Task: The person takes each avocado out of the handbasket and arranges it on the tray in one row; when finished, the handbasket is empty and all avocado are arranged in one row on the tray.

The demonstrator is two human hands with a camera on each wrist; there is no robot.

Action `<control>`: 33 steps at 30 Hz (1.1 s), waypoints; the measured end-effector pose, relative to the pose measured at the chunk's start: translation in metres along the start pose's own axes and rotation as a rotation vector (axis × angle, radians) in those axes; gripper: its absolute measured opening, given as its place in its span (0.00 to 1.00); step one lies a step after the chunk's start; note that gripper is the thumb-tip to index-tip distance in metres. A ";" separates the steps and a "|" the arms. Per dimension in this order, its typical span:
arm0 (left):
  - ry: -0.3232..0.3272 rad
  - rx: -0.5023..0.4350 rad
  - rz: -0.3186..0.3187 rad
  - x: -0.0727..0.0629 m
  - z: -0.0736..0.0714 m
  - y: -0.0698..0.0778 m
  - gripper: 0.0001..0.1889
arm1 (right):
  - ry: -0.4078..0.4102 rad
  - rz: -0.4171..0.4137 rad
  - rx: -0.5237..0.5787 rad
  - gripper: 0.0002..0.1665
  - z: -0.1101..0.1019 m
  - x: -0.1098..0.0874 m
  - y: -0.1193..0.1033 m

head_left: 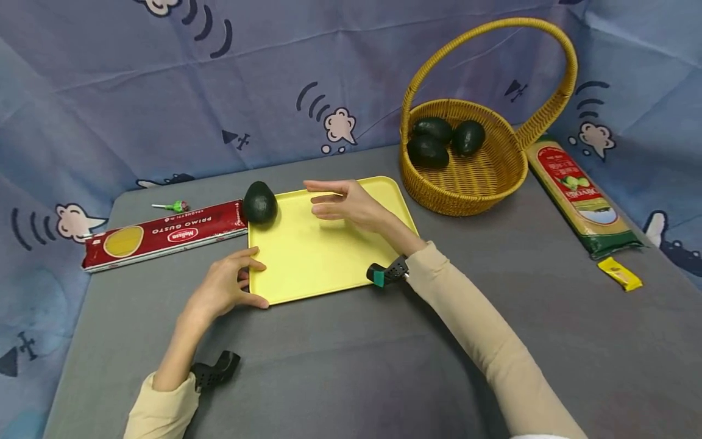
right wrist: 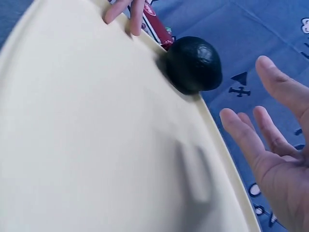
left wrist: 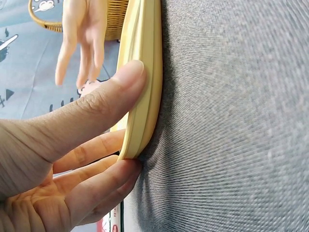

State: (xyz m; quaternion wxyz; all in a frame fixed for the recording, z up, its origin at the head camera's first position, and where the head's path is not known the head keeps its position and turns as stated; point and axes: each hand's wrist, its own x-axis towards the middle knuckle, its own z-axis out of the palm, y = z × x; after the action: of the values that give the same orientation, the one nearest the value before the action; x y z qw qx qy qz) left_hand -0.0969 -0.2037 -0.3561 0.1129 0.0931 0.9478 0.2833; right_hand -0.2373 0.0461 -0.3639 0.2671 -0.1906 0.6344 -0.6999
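Note:
My left hand [head_left: 222,283] grips the near left corner of a yellow tray [head_left: 301,268]. In the left wrist view its thumb [left wrist: 113,89] lies along the tray's near side, with fingers curled around the corner. My right hand [head_left: 351,204] hovers over the tray's far part, fingers extended and parted from the thumb, holding nothing. A dark green avocado [head_left: 260,203] rests at the tray's far left corner. In the right wrist view the same avocado [right wrist: 193,65] sits against the rim, apart from the right fingertips.
Behind the tray to the right stands a wicker basket [head_left: 460,206] with three avocados [head_left: 428,152] inside. A red spaghetti pack [head_left: 164,235] lies left of the tray, a lollipop [head_left: 178,206] behind it. At far right are a green-and-gold bag [head_left: 581,189] and a small yellow packet [head_left: 620,273].

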 end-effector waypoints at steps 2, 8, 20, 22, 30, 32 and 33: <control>0.004 -0.003 0.003 -0.001 0.000 0.000 0.34 | 0.011 -0.020 -0.017 0.33 -0.008 -0.013 -0.003; 0.009 -0.006 0.004 -0.001 0.000 0.000 0.34 | 0.091 -0.073 -0.034 0.34 -0.038 -0.055 -0.018; 0.009 -0.030 0.009 -0.002 0.002 -0.002 0.34 | 0.431 -0.201 0.139 0.33 -0.087 -0.115 -0.055; 0.008 -0.042 0.009 -0.002 0.003 -0.002 0.34 | 0.522 -0.167 0.150 0.34 -0.094 -0.120 -0.060; 0.008 -0.049 0.029 -0.003 0.002 -0.001 0.34 | 0.784 0.114 0.296 0.37 -0.120 -0.109 -0.070; 0.011 -0.052 0.034 -0.004 0.001 -0.001 0.33 | 0.819 0.179 0.302 0.38 -0.125 -0.102 -0.072; 0.014 -0.054 0.037 -0.004 0.001 -0.001 0.33 | 0.830 0.208 0.294 0.38 -0.127 -0.098 -0.073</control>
State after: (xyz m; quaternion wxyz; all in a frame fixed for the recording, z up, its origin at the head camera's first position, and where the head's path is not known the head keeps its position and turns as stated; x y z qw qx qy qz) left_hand -0.0929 -0.2046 -0.3569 0.1036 0.1058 0.9386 0.3116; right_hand -0.2465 0.2103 -0.3003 0.0835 0.2110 0.5975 -0.7691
